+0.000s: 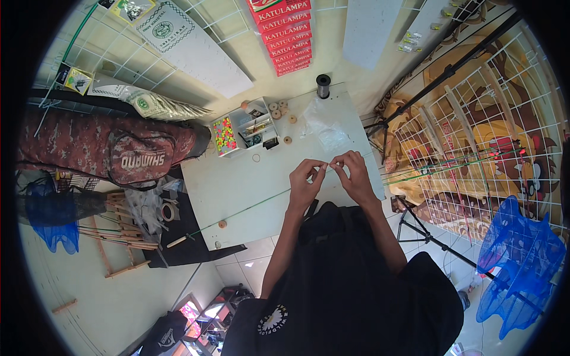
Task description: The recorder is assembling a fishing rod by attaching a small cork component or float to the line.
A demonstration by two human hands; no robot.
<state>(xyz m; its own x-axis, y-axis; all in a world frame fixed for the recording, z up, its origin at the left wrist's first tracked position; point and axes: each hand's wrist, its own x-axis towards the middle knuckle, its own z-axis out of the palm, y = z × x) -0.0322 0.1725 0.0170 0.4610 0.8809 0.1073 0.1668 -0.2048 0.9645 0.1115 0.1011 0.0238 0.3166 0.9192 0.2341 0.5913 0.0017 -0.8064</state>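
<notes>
Red packets (pixel 285 37) bore white lettering. Left hand (pixel 306 181) and right hand (pixel 355 179) pinched narrowly, contents indiscernible. The green rod (pixel 249 207) ran crosswise, handle leftward.

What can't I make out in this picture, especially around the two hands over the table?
All in the head view:
- Between the fingertips of the left hand and right hand: anything pinched there is too small to tell.
- Thin green rod: partly hidden behind the hands.
- Reddish-brown camouflage-patterned fabric bag: left end cut off by the dark lens rim.
- Small dark items in the pale plastic compartment box: too small to identify.
</notes>
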